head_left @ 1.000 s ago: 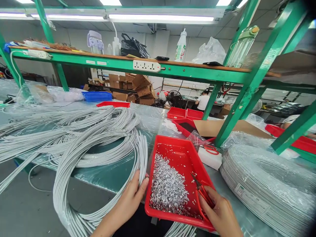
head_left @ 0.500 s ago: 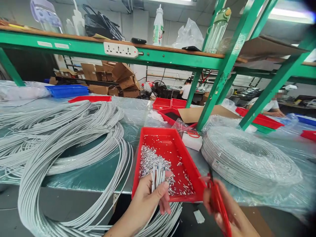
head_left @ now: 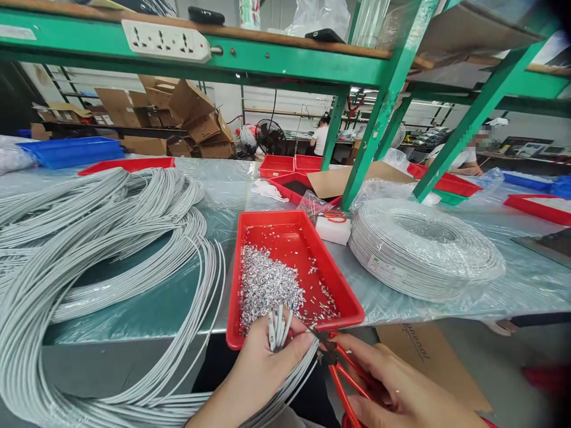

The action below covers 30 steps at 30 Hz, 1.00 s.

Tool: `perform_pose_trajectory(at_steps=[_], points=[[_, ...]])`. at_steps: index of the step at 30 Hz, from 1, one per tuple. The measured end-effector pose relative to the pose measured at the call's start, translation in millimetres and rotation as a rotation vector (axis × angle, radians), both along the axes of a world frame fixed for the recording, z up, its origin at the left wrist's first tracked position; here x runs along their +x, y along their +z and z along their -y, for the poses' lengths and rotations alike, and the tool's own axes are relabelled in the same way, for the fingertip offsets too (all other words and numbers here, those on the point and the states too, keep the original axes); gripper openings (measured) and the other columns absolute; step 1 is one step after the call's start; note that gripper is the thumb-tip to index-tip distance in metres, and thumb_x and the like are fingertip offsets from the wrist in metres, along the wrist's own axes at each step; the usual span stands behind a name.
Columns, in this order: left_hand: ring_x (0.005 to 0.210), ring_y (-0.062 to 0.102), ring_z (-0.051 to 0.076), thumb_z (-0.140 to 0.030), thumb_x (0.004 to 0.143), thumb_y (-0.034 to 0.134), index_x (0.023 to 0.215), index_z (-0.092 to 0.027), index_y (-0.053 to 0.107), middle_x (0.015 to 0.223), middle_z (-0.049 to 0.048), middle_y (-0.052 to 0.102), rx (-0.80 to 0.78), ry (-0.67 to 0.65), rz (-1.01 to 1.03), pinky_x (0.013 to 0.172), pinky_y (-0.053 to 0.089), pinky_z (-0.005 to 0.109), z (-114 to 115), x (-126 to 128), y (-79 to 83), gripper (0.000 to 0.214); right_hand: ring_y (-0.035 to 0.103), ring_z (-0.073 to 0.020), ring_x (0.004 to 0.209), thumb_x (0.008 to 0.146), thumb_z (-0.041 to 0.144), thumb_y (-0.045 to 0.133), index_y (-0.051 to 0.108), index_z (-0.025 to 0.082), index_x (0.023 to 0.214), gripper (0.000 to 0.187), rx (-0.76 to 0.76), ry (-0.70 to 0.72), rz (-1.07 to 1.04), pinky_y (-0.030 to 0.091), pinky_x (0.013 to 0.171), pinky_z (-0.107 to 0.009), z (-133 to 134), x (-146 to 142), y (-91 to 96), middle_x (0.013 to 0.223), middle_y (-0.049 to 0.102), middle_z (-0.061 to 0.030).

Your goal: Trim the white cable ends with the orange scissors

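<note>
My left hand [head_left: 256, 371] is closed around a bundle of white cables [head_left: 279, 330], whose cut ends point up past the fingers. In my right hand [head_left: 397, 383] are red-handled wire cutters [head_left: 343, 380]. Their handles are spread, and the dark jaws lie at my left thumb tip, beside a thin cable end. Whether the jaws touch that cable I cannot tell. Just beyond both hands stands a red tray [head_left: 233, 279] holding a heap of small silvery bits [head_left: 267, 282]. From my left hand the cables run down and leftward.
Large loose coils of white cable [head_left: 102, 291] cover the bench at left. A plastic-wrapped cable coil [head_left: 423, 255] sits at right, with orange-handled scissors [head_left: 335, 216] on a white box [head_left: 332, 230] beside it. A green shelf frame [head_left: 375, 119] crosses above the bench. Two people are farther back.
My right hand has brought the wire cutters left to the left thumb, and their handles are now spread. My left hand still grips the cables. The camera view has tilted down and turned right.
</note>
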<state>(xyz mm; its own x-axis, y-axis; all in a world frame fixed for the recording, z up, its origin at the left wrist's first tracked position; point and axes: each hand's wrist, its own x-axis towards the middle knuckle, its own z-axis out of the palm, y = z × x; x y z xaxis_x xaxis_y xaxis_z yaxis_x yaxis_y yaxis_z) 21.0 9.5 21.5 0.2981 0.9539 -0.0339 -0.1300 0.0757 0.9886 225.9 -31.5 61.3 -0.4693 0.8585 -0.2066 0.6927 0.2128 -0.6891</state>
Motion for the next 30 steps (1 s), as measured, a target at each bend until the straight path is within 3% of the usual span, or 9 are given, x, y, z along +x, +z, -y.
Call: perform_pose_trajectory(at_steps=[5,11,17,20,22,25,30], points=[[0.039,0.026,0.005,-0.026,0.069,0.065,0.066,-0.018,0.053,0.047,-0.0099,0.036,-0.01,0.0,-0.092,0.036,0.022,0.019,-2,-1,8.9,0.015,0.058,-0.0291,0.09,0.087,0.037,0.044,0.04,0.019,0.133,0.05,-0.002,0.045,-0.032,0.05,0.079,-0.046,-3,2,2.6,0.093,0.061,-0.0121],[0.041,0.03,0.006,-0.025,0.067,0.067,0.064,-0.017,0.056,0.047,-0.0094,0.039,0.018,0.038,-0.09,0.041,0.029,0.019,-4,-1,6.9,0.014,0.056,-0.0321,0.095,0.075,0.037,0.063,0.038,0.019,0.134,0.066,0.008,0.02,-0.068,0.047,0.082,-0.05,-1,7,-7.8,0.103,0.059,-0.0136],[0.042,0.031,0.006,-0.026,0.067,0.068,0.065,-0.017,0.058,0.05,-0.0081,0.042,0.035,0.044,-0.083,0.043,0.031,0.02,-4,-1,3.6,0.013,0.055,-0.0317,0.098,0.073,0.031,0.063,0.041,0.019,0.132,0.064,0.051,0.026,-0.142,0.047,0.084,-0.048,-2,6,-9.0,0.111,0.057,-0.0146],[0.043,0.033,0.006,-0.025,0.067,0.067,0.064,-0.017,0.058,0.053,-0.007,0.044,0.032,0.025,-0.098,0.043,0.03,0.02,-5,-2,8.0,0.012,0.057,-0.0313,0.095,0.072,0.031,0.063,0.041,0.018,0.131,0.065,0.041,0.004,-0.102,0.049,0.081,-0.048,-3,5,-7.9,0.104,0.059,-0.0135],[0.043,0.034,0.006,-0.025,0.067,0.066,0.064,-0.017,0.057,0.053,-0.0068,0.045,0.039,0.017,-0.11,0.042,0.029,0.02,-5,-2,9.9,0.012,0.058,-0.0305,0.092,0.076,0.033,0.059,0.041,0.018,0.132,0.061,0.033,0.003,-0.046,0.05,0.078,-0.047,-4,4,-6.0,0.096,0.061,-0.0119],[0.042,0.035,0.006,-0.025,0.066,0.066,0.063,-0.017,0.057,0.051,-0.0072,0.044,0.025,0.042,-0.103,0.041,0.028,0.019,-6,-1,9.4,0.013,0.057,-0.0285,0.095,0.086,0.033,0.046,0.037,0.02,0.135,0.052,0.047,0.026,-0.01,0.049,0.08,-0.045,-3,3,-2.4,0.102,0.06,-0.013],[0.038,0.041,0.006,-0.027,0.064,0.068,0.067,-0.015,0.057,0.044,-0.0078,0.047,-0.105,0.011,-0.054,0.04,0.033,0.018,-5,-1,7.8,0.017,0.059,-0.026,0.086,0.091,0.035,0.039,0.029,0.022,0.139,0.051,0.033,0.066,0.065,0.051,0.074,-0.041,-5,7,2.9,0.097,0.062,-0.0112]])
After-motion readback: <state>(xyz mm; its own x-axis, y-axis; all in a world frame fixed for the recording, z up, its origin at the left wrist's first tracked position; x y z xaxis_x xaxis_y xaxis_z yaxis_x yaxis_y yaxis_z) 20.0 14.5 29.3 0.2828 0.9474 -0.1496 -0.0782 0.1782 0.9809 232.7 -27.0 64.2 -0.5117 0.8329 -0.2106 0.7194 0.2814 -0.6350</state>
